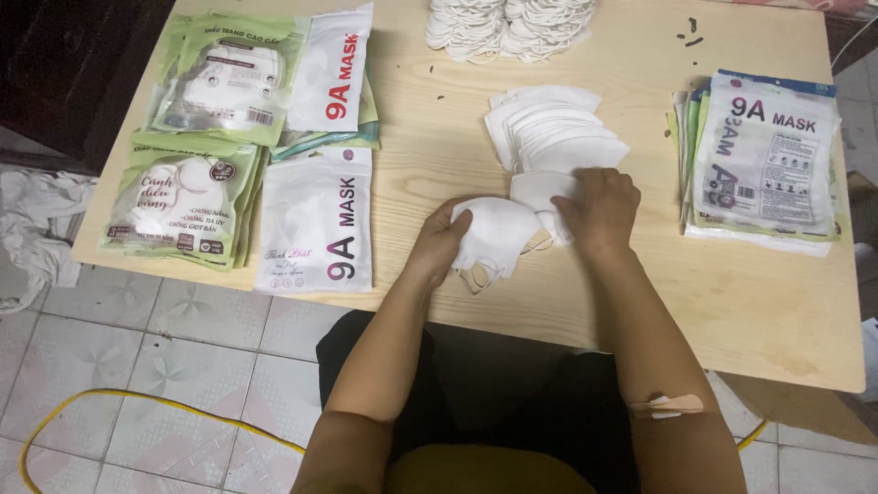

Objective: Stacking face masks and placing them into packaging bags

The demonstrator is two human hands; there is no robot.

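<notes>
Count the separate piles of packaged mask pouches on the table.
5: green pouch stack far left, green stack below it, white pouch over a green pile, white pouch near the front edge, right stack. Pouches underneath each are hidden.

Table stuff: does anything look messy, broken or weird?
A few things. Small dark bits lie scattered on the table near its far edge. The fanned masks have slid unevenly. A plaster on the right forearm is peeling. A crumpled white cloth lies on the floor.
</notes>
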